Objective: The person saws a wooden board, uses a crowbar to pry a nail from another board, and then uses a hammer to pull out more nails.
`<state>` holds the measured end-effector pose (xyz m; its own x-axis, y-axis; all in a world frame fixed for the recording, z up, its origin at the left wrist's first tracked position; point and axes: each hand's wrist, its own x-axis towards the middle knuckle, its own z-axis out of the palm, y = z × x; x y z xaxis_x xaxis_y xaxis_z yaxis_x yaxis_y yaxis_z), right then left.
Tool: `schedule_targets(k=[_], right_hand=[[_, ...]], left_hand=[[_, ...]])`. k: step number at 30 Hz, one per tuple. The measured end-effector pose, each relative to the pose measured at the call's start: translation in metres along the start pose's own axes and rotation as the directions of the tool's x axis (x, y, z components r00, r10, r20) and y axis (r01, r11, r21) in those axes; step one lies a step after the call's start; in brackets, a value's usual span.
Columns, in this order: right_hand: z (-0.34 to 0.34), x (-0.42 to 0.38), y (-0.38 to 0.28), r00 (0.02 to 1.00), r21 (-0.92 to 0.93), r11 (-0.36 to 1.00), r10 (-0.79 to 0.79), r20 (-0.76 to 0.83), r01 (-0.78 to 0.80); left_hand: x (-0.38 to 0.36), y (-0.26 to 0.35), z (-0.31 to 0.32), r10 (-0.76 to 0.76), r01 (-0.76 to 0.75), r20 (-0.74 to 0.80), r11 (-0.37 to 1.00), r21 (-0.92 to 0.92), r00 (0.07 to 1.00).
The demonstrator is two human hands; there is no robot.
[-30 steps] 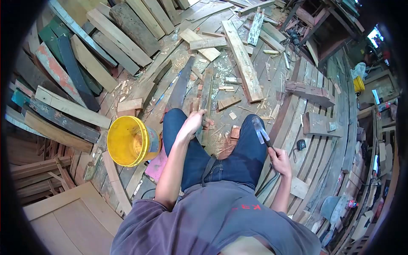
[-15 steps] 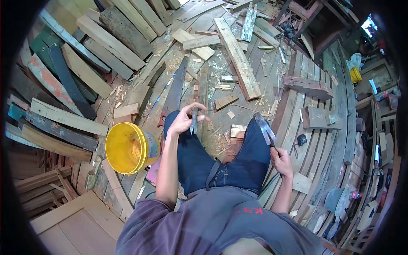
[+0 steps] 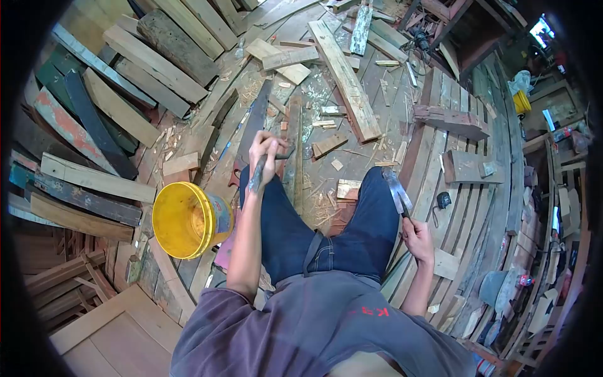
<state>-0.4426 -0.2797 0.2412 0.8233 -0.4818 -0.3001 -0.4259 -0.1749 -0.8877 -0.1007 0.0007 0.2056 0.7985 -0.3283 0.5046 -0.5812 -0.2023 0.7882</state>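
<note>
My left hand point(image 3: 266, 152) is closed around a small metal pry bar point(image 3: 258, 174), held above my left thigh. Its bent end sticks out to the right of my fingers, and its straight end lies along my wrist. My right hand point(image 3: 418, 241) grips the dark handle of a claw hammer point(image 3: 397, 191). The metal hammer head is over my right knee. On the floor just beyond my left hand lies a handsaw point(image 3: 255, 119), its reddish handle partly behind my left leg. A narrow wooden strip point(image 3: 294, 151) runs along the floor between my knees.
A yellow bucket point(image 3: 210, 229) stands left of my left arm. Wood pieces lean at the left. A long plank point(image 3: 345, 81) lies ahead among shavings and offcuts. On the slatted platform at the right are wood blocks point(image 3: 468, 168) and a black tape measure point(image 3: 443, 200).
My left hand has turned and closed around the pry bar, whose straight end now points back along my forearm. The hammer stays nearly in place. The whole view has shifted slightly.
</note>
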Motion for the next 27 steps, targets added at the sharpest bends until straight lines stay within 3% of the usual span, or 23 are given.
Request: schedule_targets(k=[1, 2, 5, 6, 9, 10, 11, 13, 16, 17, 22, 27], right_hand=[[0.000, -0.001, 0.000, 1.000, 0.005, 1.000, 0.005, 0.004, -0.005], [0.000, -0.001, -0.001, 1.000, 0.011, 1.000, 0.006, 0.009, -0.006], [0.002, 0.005, -0.008, 1.000, 0.001, 1.000, -0.009, 0.020, 0.009], [0.002, 0.004, -0.009, 1.000, -0.009, 1.000, -0.010, 0.023, 0.010], [0.003, 0.005, -0.009, 0.999, 0.015, 1.000, -0.017, 0.045, 0.016], [0.003, 0.004, -0.010, 0.998, 0.046, 0.999, -0.011, 0.056, 0.009], [0.004, 0.003, -0.012, 0.998, 0.076, 0.997, -0.007, 0.067, 0.001], [0.006, -0.001, -0.020, 0.995, 0.138, 0.990, 0.010, 0.097, -0.023], [0.009, -0.001, -0.030, 0.985, 0.253, 0.967, -0.008, 0.171, -0.036], [0.009, -0.001, -0.031, 0.986, 0.244, 0.969, -0.016, 0.164, -0.025], [0.006, -0.006, -0.041, 0.989, 0.200, 0.980, -0.048, 0.142, 0.019], [0.000, -0.018, -0.053, 0.993, 0.134, 0.991, -0.015, 0.119, -0.001]], left_hand=[[0.001, -0.003, 0.002, -0.048, 0.054, 0.029, 0.975, -0.216, 0.998], [-0.001, -0.002, 0.011, -0.284, 0.278, 0.055, 0.850, -0.447, 0.957], [0.001, -0.012, 0.013, -0.272, 0.276, 0.070, 0.870, -0.409, 0.960], [0.003, -0.015, 0.021, -0.319, 0.275, -0.012, 0.835, -0.476, 0.948], [-0.008, -0.010, 0.029, -0.132, 0.164, 0.100, 0.871, -0.462, 0.986], [-0.017, -0.019, 0.036, -0.181, 0.248, 0.186, 0.856, -0.453, 0.966], [-0.019, -0.023, 0.038, -0.083, 0.128, 0.189, 0.962, -0.241, 0.979], [-0.018, 0.006, 0.044, -0.106, 0.143, 0.241, 0.980, -0.140, 0.965], [-0.030, 0.018, 0.074, -0.154, 0.184, 0.189, 0.970, -0.156, 0.970], [-0.032, 0.020, 0.079, -0.160, 0.200, 0.233, 0.967, -0.158, 0.959], [-0.034, 0.023, 0.104, 0.103, -0.097, 0.030, 0.983, -0.153, 0.994], [-0.026, 0.018, 0.095, 0.013, -0.010, 0.013, 0.983, -0.181, 1.000]])
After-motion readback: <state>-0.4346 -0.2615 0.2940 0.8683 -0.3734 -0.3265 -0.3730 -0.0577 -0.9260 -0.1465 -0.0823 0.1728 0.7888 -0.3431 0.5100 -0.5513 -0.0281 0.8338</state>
